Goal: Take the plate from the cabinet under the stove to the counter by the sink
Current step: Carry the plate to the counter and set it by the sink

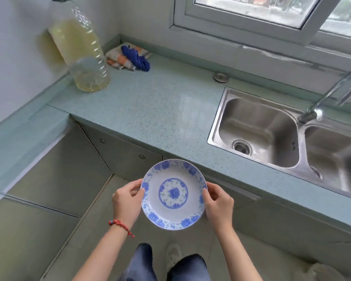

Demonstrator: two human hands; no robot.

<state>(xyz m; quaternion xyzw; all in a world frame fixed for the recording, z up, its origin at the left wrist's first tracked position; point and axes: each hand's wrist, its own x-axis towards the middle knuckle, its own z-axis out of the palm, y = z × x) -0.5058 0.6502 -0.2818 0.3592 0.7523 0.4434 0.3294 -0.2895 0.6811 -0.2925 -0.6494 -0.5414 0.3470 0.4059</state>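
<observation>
clearly the carrying step: the plate [173, 194], round, glossy white with blue flowers, hangs level in front of the counter [150, 110], not yet over it. the left hand [126, 201] and right hand [218, 205] each pinch an opposite rim. next it likely needs lifting forward and setting on the speckled, smooth top left of the steel sink [257, 126].

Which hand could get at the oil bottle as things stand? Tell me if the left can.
Probably not yet. The left hand and right hand both grip the plate; the oil bottle stands far back on the counter.
</observation>
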